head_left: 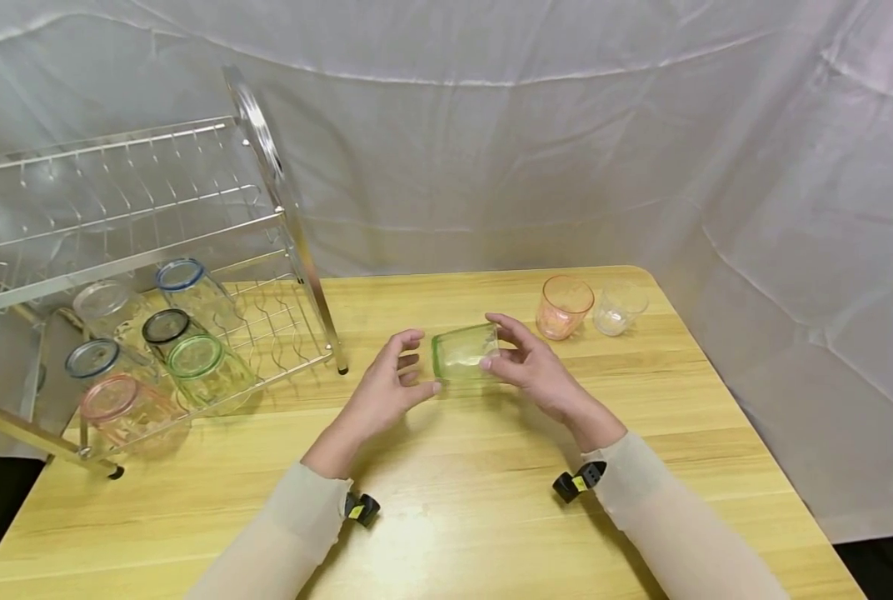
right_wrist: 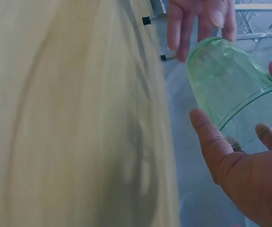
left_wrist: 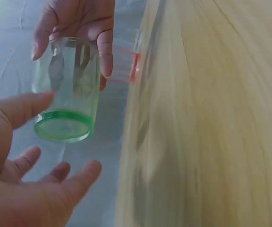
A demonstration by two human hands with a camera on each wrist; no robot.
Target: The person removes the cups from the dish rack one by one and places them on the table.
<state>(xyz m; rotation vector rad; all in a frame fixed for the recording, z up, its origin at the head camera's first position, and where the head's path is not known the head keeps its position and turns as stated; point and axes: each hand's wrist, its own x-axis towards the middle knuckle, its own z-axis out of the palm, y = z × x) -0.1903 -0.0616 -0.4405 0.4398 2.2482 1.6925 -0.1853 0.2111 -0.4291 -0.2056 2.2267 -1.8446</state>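
Spread left fingers (left_wrist: pixel 82 182) apparently off right-held glass (head_left: pixel 463 350)

No text, brand, number or sign can be read in any view; the left wrist's black camera (head_left: pixel 369 509) bears a small yellow patch (head_left: pixel 356 512); the right wrist's black camera (head_left: pixel 566 487) bears a second yellow patch (head_left: pixel 580 483); both are too small to show whether anything is printed there.

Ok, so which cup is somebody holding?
The green cup in the right hand, tipped sideways. The other green cup sits in the metal rack with more cups; the orange cup and clear cup stand on the table.
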